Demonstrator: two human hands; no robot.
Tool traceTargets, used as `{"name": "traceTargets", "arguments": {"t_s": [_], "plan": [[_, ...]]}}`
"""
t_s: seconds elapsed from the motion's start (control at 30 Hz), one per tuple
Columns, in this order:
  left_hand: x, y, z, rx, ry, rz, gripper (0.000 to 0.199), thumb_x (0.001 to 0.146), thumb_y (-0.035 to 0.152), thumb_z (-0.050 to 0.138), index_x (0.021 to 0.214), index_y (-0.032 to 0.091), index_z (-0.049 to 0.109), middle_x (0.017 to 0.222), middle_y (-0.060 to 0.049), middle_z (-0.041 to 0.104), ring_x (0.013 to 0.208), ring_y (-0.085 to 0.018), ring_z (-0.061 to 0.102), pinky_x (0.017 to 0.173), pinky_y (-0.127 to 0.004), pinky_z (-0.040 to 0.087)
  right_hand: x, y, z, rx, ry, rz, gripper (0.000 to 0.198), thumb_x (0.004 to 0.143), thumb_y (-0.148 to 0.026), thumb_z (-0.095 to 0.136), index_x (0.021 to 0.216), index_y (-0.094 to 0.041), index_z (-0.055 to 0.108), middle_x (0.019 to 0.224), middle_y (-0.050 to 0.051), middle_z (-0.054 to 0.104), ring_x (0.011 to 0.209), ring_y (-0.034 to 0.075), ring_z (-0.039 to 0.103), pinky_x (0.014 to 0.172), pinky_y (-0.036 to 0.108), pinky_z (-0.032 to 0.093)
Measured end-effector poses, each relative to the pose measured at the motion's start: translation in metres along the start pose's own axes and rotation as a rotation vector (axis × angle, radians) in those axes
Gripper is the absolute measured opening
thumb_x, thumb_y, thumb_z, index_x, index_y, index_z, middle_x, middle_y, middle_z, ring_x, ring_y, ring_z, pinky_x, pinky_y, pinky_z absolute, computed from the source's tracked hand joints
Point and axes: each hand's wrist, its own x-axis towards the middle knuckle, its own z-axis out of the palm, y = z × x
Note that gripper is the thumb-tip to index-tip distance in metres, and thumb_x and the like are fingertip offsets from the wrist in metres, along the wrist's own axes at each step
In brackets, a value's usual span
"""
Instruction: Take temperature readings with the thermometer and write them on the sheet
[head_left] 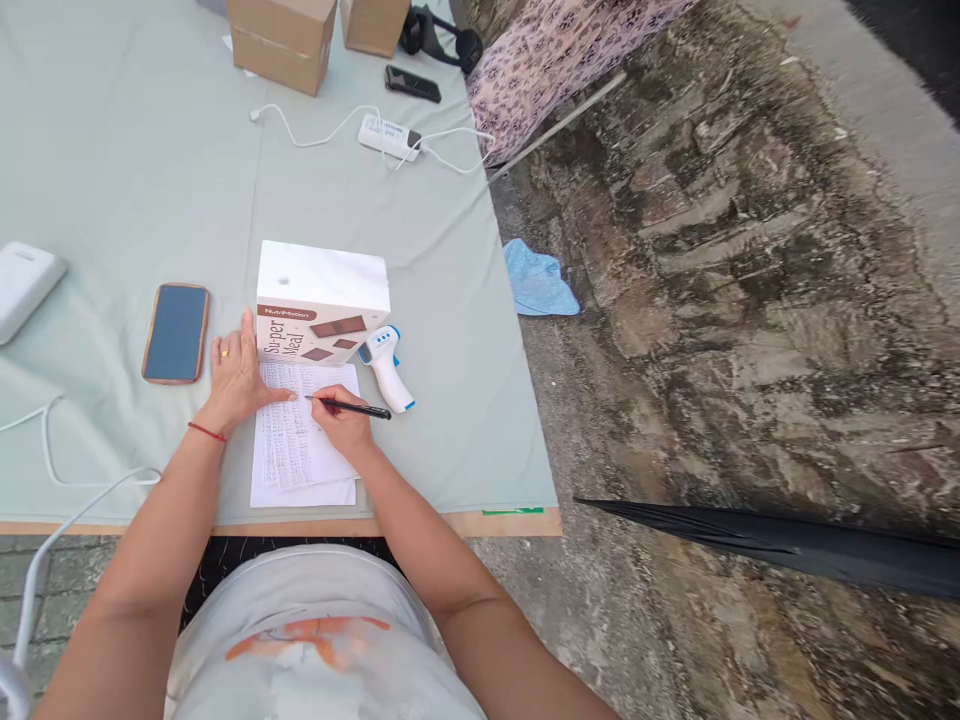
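Observation:
My right hand (343,425) holds a black pen (358,407), its tip at the printed and written sheets of paper (300,455) near the table's front edge. Fingers spread, my left hand (238,378) lies flat, its thumb reaching over the paper's upper left part and its fingertips beside a white and brown "Super Meal" box (324,270). The box stands just beyond the papers and hides their far edge. To the right of the box lies a white and blue infrared thermometer (388,370). A phone in a brown case (175,334) rests left of my left hand.
A white power bank (26,285) and a white cable (46,440) lie at the left. Farther back are a power strip (382,134), a black device (412,83), headphones (442,40) and cardboard boxes (281,45). A blue cloth (541,280) hangs by the right edge.

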Motion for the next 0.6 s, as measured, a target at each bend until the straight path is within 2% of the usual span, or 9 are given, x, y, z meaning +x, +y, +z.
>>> {"name": "traceTargets", "arguments": {"t_s": [0.4, 0.6], "plan": [[-0.0003, -0.0009, 0.0015, 0.011, 0.013, 0.008, 0.162, 0.058, 0.060, 0.100, 0.169, 0.012, -0.008, 0.148, -0.028, 0.052, 0.145, -0.048, 0.046, 0.129, -0.075, 0.015, 0.0001, 0.0018, 0.0031, 0.019, 0.050, -0.002, 0.014, 0.077, -0.038, 0.061, 0.077, -0.025, 0.067, 0.066, -0.002, 0.063, 0.060, 0.016, 0.055, 0.061, 0.031, 0.049], [0.0001, 0.0006, 0.0002, 0.006, 0.004, 0.002, 0.165, 0.054, 0.058, 0.102, 0.169, 0.009, -0.005, 0.149, -0.029, 0.051, 0.145, -0.050, 0.045, 0.129, -0.074, 0.016, 0.0000, 0.0017, 0.0029, 0.006, 0.043, 0.011, 0.011, 0.076, -0.036, 0.061, 0.075, -0.026, 0.065, 0.064, -0.002, 0.062, 0.060, 0.016, 0.055, 0.060, 0.031, 0.049]]}}
